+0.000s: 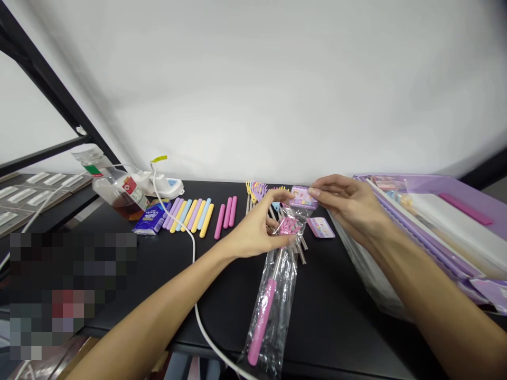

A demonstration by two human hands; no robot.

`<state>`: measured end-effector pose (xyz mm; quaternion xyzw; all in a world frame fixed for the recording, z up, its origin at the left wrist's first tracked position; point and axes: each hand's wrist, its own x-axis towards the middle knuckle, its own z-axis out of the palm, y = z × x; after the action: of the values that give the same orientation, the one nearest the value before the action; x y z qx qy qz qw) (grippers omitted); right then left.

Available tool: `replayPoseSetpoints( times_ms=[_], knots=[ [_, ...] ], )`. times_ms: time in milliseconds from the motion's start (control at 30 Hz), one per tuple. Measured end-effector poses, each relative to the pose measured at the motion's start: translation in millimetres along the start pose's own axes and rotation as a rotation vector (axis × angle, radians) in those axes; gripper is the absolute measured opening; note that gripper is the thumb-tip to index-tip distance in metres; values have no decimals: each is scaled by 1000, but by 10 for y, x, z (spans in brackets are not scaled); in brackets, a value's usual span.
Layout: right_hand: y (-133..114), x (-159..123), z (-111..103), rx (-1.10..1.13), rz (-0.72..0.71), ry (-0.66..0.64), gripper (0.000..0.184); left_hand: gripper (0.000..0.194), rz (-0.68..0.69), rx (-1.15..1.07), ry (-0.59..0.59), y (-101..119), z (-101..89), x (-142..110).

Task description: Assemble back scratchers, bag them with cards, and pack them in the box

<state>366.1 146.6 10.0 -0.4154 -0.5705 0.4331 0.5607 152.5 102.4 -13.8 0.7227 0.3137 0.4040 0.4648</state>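
Note:
My left hand is closed around the upper part of a clear plastic bag. Inside the bag lies a back scratcher with a pink handle, a metal rod and a pink claw-shaped head. My right hand pinches the edge of a small purple printed card at the bag's top end. Whether the card is partly inside the bag, I cannot tell. A similar card lies on the table below my right hand. Behind my left hand, several more back scratchers with coloured heads are partly hidden.
Several pastel handles and 3 pink ones lie in rows on the black table. A white cable crosses it. Left are a blue packet, a bottle and a power strip; right, a purple-edged bin.

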Motion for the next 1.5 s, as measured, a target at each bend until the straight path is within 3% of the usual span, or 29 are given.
replayPoseSetpoints(
  times_ms=[267, 400, 767, 1000, 1333, 1500],
  knots=[
    [56, -8, 0, -181, -119, 73, 25, 58, 35, 11, -28, -3, -1, 10],
    [38, -26, 26, -226, -172, 115, 30, 53, 40, 16, -45, -14, 6, 10],
    [4, -69, 37, -229, -275, 87, 30, 51, 16, 20, -9, -44, -2, 16],
    [10, -46, 43, -92, -221, 37, 34, 52, 2, -26, -8, -7, 11, 12],
    [1, -7, -89, -86, -67, -120, 37, 55, 1, 52, -11, -35, -16, 13],
    [-63, -22, -116, -118, -109, -106, 45, 56, 12, 62, -40, -32, -11, 8]
  ],
)
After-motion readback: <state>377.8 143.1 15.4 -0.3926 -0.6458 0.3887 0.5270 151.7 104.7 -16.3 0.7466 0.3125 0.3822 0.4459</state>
